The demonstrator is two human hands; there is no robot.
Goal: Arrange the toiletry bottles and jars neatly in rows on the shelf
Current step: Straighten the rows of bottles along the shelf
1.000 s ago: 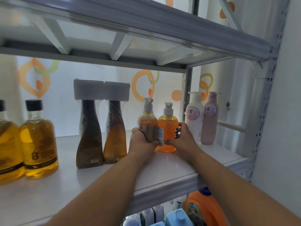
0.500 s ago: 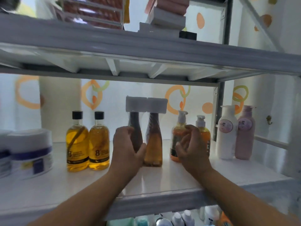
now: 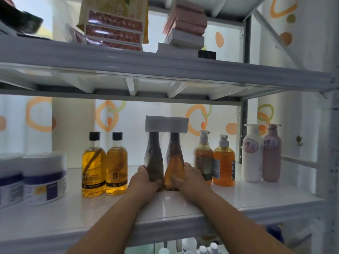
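Two tall wrapped bottles with white caps stand side by side mid-shelf: a dark brown bottle [image 3: 154, 158] and an amber bottle [image 3: 175, 162]. My left hand [image 3: 145, 182] grips the base of the dark brown one. My right hand [image 3: 189, 180] grips the base of the amber one. To their right stand two orange pump bottles [image 3: 223, 162], then a white bottle [image 3: 251, 153] and a pink bottle [image 3: 271, 153]. To the left are two yellow shampoo bottles [image 3: 105, 164] and white jars [image 3: 45, 178]. All rest on the white shelf [image 3: 238, 197].
An upper shelf [image 3: 165, 70] hangs close overhead and carries boxes and packets. A metal upright [image 3: 330, 162] bounds the right side. More bottles [image 3: 201, 248] show on the level below.
My hands left the orange pump bottles, moved left, and closed around the bases of the two tall wrapped bottles. My view tilted upward and back.
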